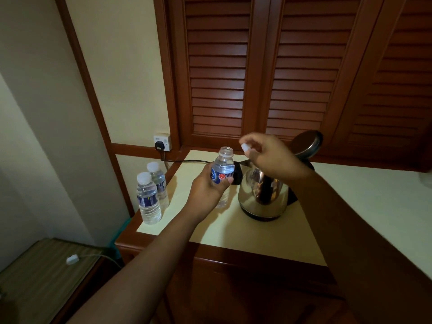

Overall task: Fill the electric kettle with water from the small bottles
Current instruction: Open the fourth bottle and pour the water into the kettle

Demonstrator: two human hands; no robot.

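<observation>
My left hand [207,185] grips a small clear water bottle [223,168] with a blue label, held upright above the counter, its neck uncapped. My right hand [266,153] hovers just right of the bottle's mouth and pinches the white cap [245,146] between its fingertips. The steel electric kettle [263,195] stands on the counter to the right of the bottle, partly behind my right forearm, with its lid [306,142] tipped up and open. Two more capped bottles stand at the counter's left edge, one in front [148,198] and one behind [159,183].
The cream counter [257,235] has a wooden front edge. A black cord [187,161] runs from the kettle's base to a wall socket [163,143] at the back left. Louvred wooden doors [257,66] rise behind. A low striped surface [42,274] with a white cable lies lower left.
</observation>
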